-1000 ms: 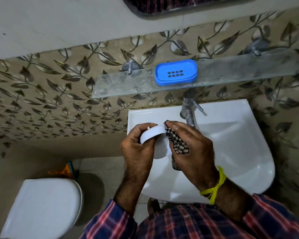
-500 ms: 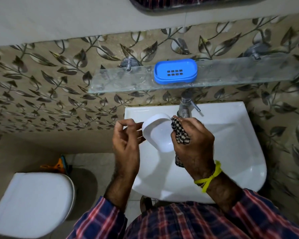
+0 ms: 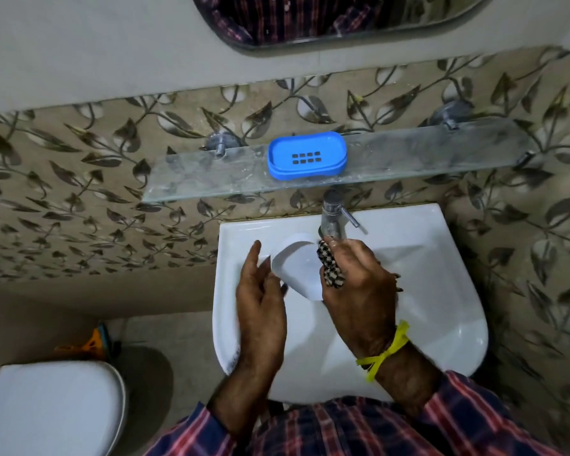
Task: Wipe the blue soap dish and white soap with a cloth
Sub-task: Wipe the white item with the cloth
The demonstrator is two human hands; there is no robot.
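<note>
Over sink (image 3: 425, 291) | soap (image 3: 297, 268) between hands | right hand (image 3: 359, 287) pinches soap, cloth (image 3: 329, 264) | left hand (image 3: 260, 297) spread

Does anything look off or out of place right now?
Nothing spilled or broken. The blue soap dish sits level on the glass shelf; the glass looks smeared. The white soap is held over the sink.

Over the sink (image 3: 441, 291), the right hand (image 3: 359, 291) grips cloth (image 3: 330, 268) and soap (image 3: 298, 269); left hand (image 3: 260, 301) open beside it; dish (image 3: 306, 155) on shelf (image 3: 408, 159).
</note>
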